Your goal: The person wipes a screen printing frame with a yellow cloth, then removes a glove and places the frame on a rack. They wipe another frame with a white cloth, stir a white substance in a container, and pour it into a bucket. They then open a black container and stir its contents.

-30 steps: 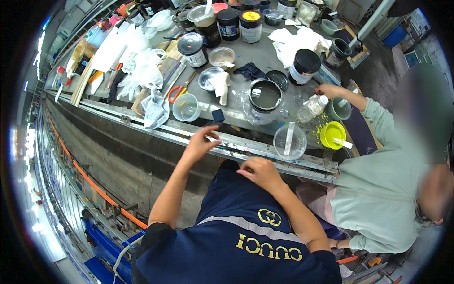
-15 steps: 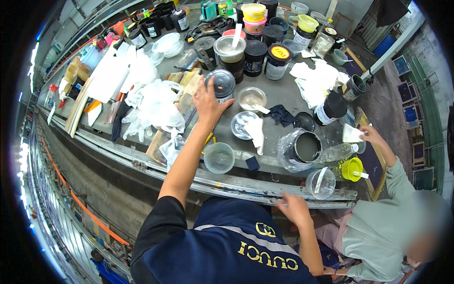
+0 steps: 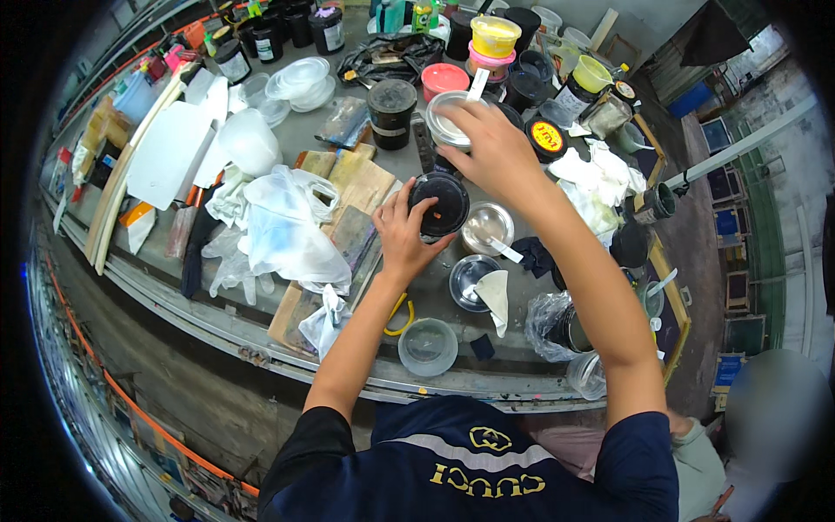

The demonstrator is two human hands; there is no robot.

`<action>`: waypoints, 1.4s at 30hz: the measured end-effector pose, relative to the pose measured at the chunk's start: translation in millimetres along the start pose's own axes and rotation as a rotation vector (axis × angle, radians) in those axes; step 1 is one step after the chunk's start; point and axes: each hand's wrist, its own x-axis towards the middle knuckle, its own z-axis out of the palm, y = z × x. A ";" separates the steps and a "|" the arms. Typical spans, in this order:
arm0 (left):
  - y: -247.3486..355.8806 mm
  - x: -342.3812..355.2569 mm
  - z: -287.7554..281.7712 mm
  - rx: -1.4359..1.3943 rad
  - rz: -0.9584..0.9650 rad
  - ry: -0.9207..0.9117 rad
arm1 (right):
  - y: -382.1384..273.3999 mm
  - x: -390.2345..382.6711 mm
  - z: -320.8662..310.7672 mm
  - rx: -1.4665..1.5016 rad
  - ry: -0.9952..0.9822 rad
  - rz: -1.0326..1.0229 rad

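My left hand [image 3: 404, 235] is wrapped round the near left side of a jar with a black lid [image 3: 442, 202], fingers resting on the lid's edge. Just beyond it, my right hand [image 3: 494, 148] curls over the right side of a clear plastic tub [image 3: 442, 127] that has a white stick in it. The tub's right part and whatever supports it are largely covered by this hand. Close to the jar stands a clear bowl of pale paste [image 3: 487, 228] with a white spatula. Nearer me sits another shallow clear bowl [image 3: 468, 277] with a white cloth on its rim.
An open clear tub [image 3: 428, 348] stands by the table's front edge. White plastic bags [image 3: 291, 226] and wooden boards [image 3: 361, 184] lie left of the jar. Black jars, a yellow tub [image 3: 496, 36] and a red lid [image 3: 445, 78] crowd the back. A co-worker's sleeve [image 3: 700, 470] shows lower right.
My right hand has risen from the table's front edge to the clear tub at the back. My left hand stays at the black-lidded jar. The view has shifted; my right arm now hides much of the co-worker.
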 end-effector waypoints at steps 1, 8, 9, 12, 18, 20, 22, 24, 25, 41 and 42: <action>-3.4 -0.6 -2.4 -0.017 0.022 0.011 | 4.4 15.0 14.5 -0.030 -0.072 -0.041; -14.2 -3.2 -16.5 -0.098 0.065 0.039 | 26.9 78.0 57.1 -0.178 -0.579 -0.196; -14.9 -6.9 -18.3 -0.095 0.073 0.037 | 21.5 87.2 56.6 -0.182 -0.684 -0.178; -8.7 0.8 -15.8 -0.089 0.266 -0.001 | 29.3 91.1 70.3 -0.161 -0.793 -0.208; -11.7 -29.6 -50.8 -0.079 0.296 0.012 | 31.6 84.2 64.6 -0.268 -0.867 -0.208; -15.7 -51.5 -62.8 -0.076 0.227 0.002 | 33.7 81.1 60.3 -0.264 -0.876 -0.208; -13.4 -63.2 -69.7 -0.050 0.216 0.033 | 34.2 76.5 56.5 -0.258 -0.912 -0.192; -6.9 -62.4 -76.2 -0.037 0.197 0.078 | 36.1 73.0 52.0 -0.261 -0.917 -0.194; -3.8 -61.7 -81.8 -0.012 0.187 0.065 | 38.9 67.6 52.1 -0.264 -0.907 -0.199; -20.6 -131.3 -82.6 0.204 -0.273 -0.377 | 2.6 62.3 23.2 -0.484 -1.013 -0.301; -22.3 -130.8 -78.6 0.263 -0.257 -0.424 | 2.4 61.8 25.7 -0.506 -1.026 -0.326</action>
